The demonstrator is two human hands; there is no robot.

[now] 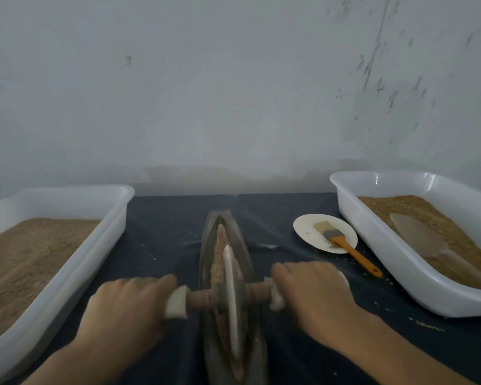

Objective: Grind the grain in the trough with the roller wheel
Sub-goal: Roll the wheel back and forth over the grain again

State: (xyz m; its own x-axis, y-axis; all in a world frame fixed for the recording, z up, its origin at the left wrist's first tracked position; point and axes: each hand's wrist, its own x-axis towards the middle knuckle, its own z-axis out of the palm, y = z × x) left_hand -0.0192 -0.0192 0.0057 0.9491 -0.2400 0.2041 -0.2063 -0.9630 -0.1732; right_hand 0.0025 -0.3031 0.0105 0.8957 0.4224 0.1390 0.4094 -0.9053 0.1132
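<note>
A long, boat-shaped dark trough [240, 240] lies on the dark cloth, pointing away from me. Brown grain [220, 245] fills its groove. The roller wheel [232, 298] stands on edge in the groove near the trough's middle, its pale rim upward. A wooden axle runs through it to both sides. My left hand [128, 309] grips the left handle [190, 300], which is wrapped in white cloth. My right hand [314, 295] grips the right handle [258, 293] the same way. Both hands are slightly blurred.
A white tub [67, 259] of fine brown meal sits at the left. Another white tub [395, 259] at the right holds grain and a scoop [422, 237]. A small plate [308, 229] carries an orange-handled brush [345, 245]. A pale wall rises behind the table.
</note>
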